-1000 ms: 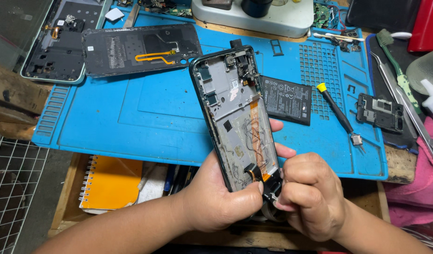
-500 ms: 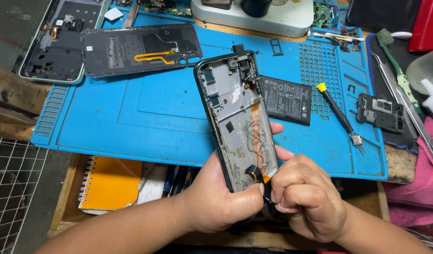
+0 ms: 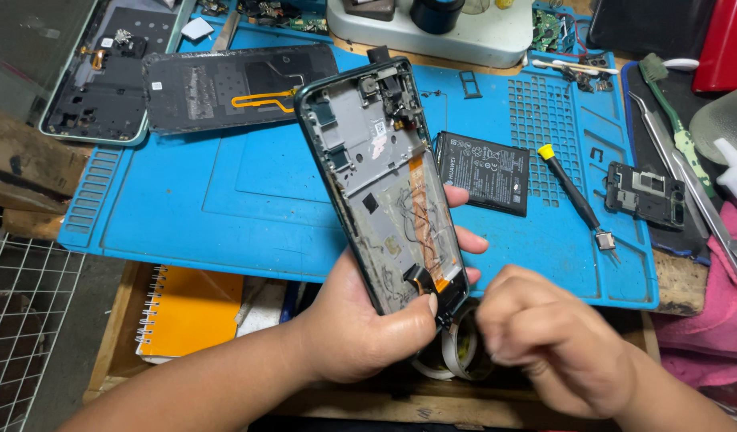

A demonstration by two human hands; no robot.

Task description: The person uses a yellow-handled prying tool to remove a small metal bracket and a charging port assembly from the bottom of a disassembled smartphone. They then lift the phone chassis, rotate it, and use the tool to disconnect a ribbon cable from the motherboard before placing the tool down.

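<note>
Phone [image 3: 384,180] stands tilted, long way pointing up and away, above the blue mat [image 3: 224,200], held in the left hand [image 3: 368,328], while the right hand [image 3: 556,344], curled shut, sits just right of its bottom end.

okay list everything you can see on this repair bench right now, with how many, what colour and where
opened phone frame: 1, dark green edge, grey inside, held above the mat
work mat: 1, blue, covering the bench
back cover: 1, black with an orange strip, far side of the mat
second opened phone: 1, dark, pale green rim, far left
battery: 1, black, on the mat right of the frame
screwdriver: 1, black with yellow cap, right of the battery
small module: 1, black, right edge
tweezers: 1, silver, far right
notebook: 1, orange, below the mat
tape rolls: 2, pale, under the hands
left hand: gripping the frame's lower end
right hand: blurred, fingers curled beside the frame's bottom edge
</note>
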